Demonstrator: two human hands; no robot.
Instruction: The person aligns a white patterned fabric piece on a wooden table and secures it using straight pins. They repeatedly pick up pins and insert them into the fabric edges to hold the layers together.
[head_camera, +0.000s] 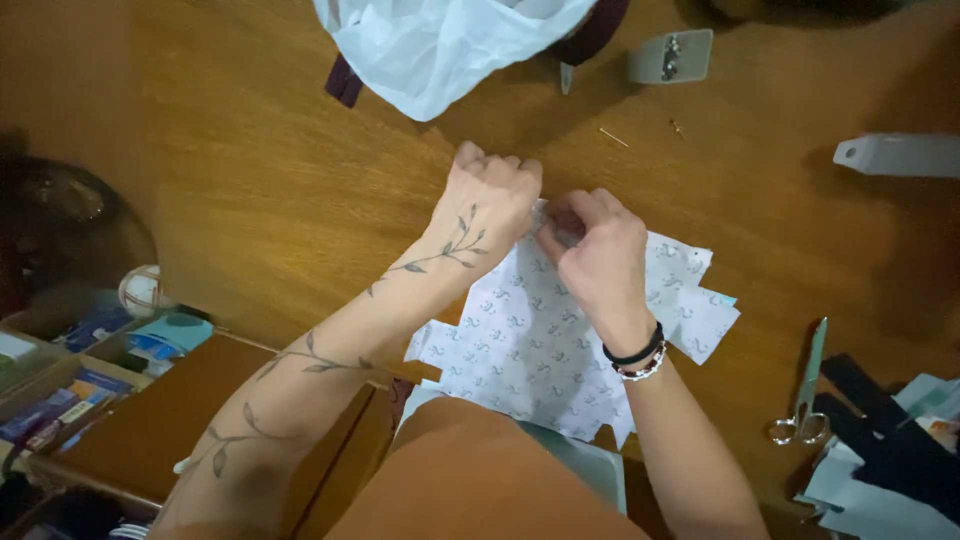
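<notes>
Fabric, white with a small repeated grey print, was spread flat on the wooden table at the centre of the frame, its jagged outline stretched with the long axis running from the lower left toward the upper right. Its upper edge was pinched between both hands just above the frame's centre. The left hand was seen knuckles-up and curled closed on that edge, the forearm marked with a leafy vine tattoo and angled up from the lower left. The right hand was likewise closed, fingertips pressed to the same spot, the wrist ringed by a black band and a beaded bracelet; whether anything small was held in it could not be told.

At the lower left, an open drawer of blue and multicoloured packets was visible. Silver scissors lay at the right, points directed upward, beside dark cloth strips. Farther off, a white plastic bag sat at the top centre, a small grey card to its right, and a grey rectangular block at the upper right.
</notes>
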